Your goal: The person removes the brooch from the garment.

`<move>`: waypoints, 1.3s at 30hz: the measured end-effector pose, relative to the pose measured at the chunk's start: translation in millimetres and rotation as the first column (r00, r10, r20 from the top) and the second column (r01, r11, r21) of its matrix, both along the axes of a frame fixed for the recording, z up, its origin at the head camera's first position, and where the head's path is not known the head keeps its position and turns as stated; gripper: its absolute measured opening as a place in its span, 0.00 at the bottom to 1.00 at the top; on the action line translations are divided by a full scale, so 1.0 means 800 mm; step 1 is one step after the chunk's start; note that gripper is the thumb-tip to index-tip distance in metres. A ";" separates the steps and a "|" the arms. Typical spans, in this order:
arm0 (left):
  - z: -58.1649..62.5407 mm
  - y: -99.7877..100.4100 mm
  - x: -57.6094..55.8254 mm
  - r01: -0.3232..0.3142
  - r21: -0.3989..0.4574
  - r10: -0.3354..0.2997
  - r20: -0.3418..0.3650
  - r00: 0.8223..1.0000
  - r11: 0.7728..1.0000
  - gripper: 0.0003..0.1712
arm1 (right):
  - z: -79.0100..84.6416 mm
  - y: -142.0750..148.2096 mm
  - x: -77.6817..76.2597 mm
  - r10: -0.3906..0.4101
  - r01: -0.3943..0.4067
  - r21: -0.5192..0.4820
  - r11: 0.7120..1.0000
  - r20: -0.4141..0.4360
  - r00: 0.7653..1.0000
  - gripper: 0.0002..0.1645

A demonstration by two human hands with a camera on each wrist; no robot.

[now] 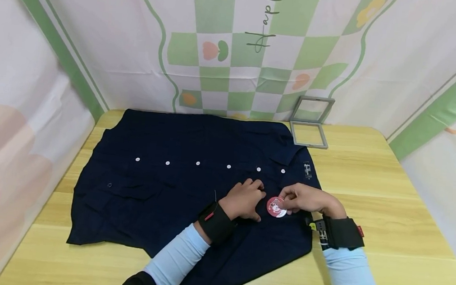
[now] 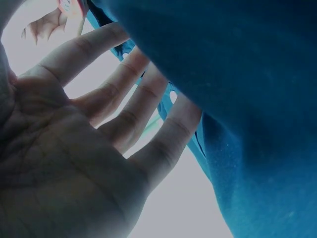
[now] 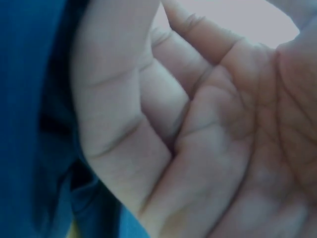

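Note:
A dark navy shirt [image 1: 195, 144] with a row of white buttons lies spread on the table, its collar at the right. My right hand [image 1: 306, 198] pinches the right edge of a round red-and-white badge [image 1: 275, 207] over the shirt's chest. Just left of the badge, my left hand [image 1: 243, 200] rests on the cloth with its fingers spread. In the left wrist view, the fingertips of the left hand [image 2: 74, 144] lie against the fabric. The right wrist view shows the curled fingers of the right hand [image 3: 163, 134] beside the cloth; the badge is hidden there.
An open grey-framed case [image 1: 308, 146] stands at the table's back edge, by the collar. A patterned curtain [image 1: 246, 22] hangs behind and along both sides of the light wooden table [image 1: 370, 195]. A small printed label [image 1: 307, 170] shows near the collar.

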State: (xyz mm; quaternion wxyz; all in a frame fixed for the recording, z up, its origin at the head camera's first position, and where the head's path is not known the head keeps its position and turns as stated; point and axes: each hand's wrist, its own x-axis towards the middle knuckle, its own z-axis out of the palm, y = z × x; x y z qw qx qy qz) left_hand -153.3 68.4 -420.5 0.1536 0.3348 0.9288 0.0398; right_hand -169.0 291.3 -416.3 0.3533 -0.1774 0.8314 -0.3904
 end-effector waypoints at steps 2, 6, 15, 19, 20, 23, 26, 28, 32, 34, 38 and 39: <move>0.001 -0.001 -0.001 -0.001 0.001 0.001 0.002 1.000 1.000 0.39 | 0.002 0.002 0.000 -0.002 0.002 -0.005 1.000 0.003 1.000 0.11; 0.002 -0.003 -0.002 -0.005 -0.002 0.005 0.001 1.000 1.000 0.39 | 0.005 0.008 0.000 0.000 0.000 -0.026 1.000 -0.002 1.000 0.12; 0.002 -0.008 -0.004 -0.010 0.000 0.010 -0.008 1.000 1.000 0.37 | 0.014 0.021 -0.008 -0.075 0.066 -0.086 0.994 -0.102 0.992 0.14; 0.020 -0.023 -0.012 -0.016 0.015 0.016 -0.001 1.000 1.000 0.35 | 0.021 -0.001 -0.019 -0.185 0.170 -0.097 0.981 -0.184 0.965 0.17; 0.025 -0.029 -0.015 -0.024 0.022 0.024 0.004 1.000 0.999 0.35 | 0.023 -0.010 -0.022 -0.206 0.189 -0.098 0.977 -0.205 0.957 0.17; 0.041 -0.046 -0.021 -0.066 0.050 0.064 0.037 0.997 0.997 0.36 | 0.032 -0.040 -0.033 -0.272 0.251 -0.111 0.962 -0.244 0.931 0.19; 0.051 -0.063 -0.024 -0.118 0.078 0.111 0.086 0.990 0.990 0.36 | 0.039 -0.070 -0.043 -0.328 0.300 -0.143 0.943 -0.248 0.912 0.20; 0.055 -0.071 -0.025 -0.146 0.096 0.135 0.118 0.984 0.985 0.36 | 0.042 -0.087 -0.048 -0.360 0.326 -0.174 0.929 -0.226 0.905 0.21; 0.058 -0.083 -0.027 -0.184 0.137 0.162 0.158 0.974 0.973 0.35 | 0.045 -0.116 -0.055 -0.391 0.350 -0.225 0.910 -0.177 0.903 0.24; 0.058 -0.087 -0.028 -0.199 0.152 0.173 0.165 0.971 0.968 0.34 | 0.046 -0.129 -0.056 -0.398 0.356 -0.235 0.904 -0.164 0.903 0.24; 0.057 -0.093 -0.029 -0.208 0.163 0.180 0.171 0.969 0.964 0.34 | 0.045 -0.149 -0.057 -0.426 0.380 -0.280 0.881 -0.124 0.896 0.24; 0.057 -0.093 -0.029 -0.207 0.165 0.178 0.172 0.969 0.964 0.34 | 0.045 -0.154 -0.057 -0.435 0.389 -0.294 0.873 -0.112 0.893 0.24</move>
